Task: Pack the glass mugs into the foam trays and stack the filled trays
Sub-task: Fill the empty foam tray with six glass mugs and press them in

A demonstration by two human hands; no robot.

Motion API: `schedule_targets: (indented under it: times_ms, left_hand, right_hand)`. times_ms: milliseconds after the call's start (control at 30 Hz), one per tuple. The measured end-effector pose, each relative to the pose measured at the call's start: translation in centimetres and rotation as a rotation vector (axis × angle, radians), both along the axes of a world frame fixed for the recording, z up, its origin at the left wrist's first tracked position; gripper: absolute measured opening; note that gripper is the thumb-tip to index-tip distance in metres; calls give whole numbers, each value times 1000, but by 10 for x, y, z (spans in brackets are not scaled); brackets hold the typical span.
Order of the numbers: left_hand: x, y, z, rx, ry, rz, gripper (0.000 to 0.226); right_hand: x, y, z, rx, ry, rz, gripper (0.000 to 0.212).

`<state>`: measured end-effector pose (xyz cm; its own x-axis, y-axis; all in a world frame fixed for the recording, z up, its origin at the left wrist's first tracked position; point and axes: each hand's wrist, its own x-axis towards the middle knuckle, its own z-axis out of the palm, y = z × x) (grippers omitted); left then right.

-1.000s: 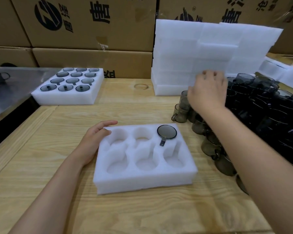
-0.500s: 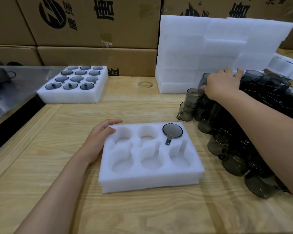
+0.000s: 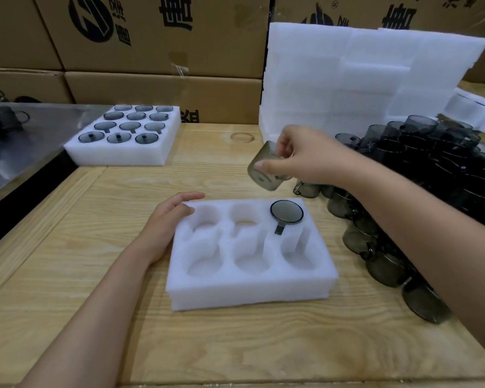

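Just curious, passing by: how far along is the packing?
Done: the far white foam tray holds twelve smoky glass mugs; the near six-pocket white foam tray has one seated mug. In hand: the right hand holds a tilted mug, the left hand rests on that tray. Left: five empty pockets, the mug pile.

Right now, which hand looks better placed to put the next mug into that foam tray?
The right hand: it grips a glass mug in the air near the foam tray's far edge. The left hand rests on the tray's left edge and holds nothing.
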<state>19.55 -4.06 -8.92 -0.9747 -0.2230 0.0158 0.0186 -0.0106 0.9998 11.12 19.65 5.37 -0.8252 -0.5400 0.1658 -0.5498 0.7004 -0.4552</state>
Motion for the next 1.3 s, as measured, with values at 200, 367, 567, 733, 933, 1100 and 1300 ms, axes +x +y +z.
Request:
schedule_targets:
  times_ms: [200, 367, 567, 733, 933, 1100, 1300]
  left_hand:
    - [0, 1, 0, 4, 5, 4, 35]
    - [0, 0, 0, -21, -10, -4, 37]
    - [0, 0, 1, -27, -3, 2, 36]
    - [1, 2, 2, -13, -10, 2, 37]
    - [2, 3, 3, -14, -26, 0, 37]
    - [2, 3, 4, -16, -29, 6, 36]
    - [2, 4, 5, -9, -30, 14, 36]
  right_hand:
    - [17, -28, -18, 222, 14, -8, 41]
    - [13, -51, -36, 525, 107, -132, 52]
    - [12, -56, -40, 339, -284, 187, 39]
    - [7, -41, -28, 316, -405, 195, 42]
    - [2, -37, -18, 211, -525, 125, 28]
    - [7, -46, -21, 220, -432, 70, 30]
    - [19, -54, -33, 383, -118, 62, 32]
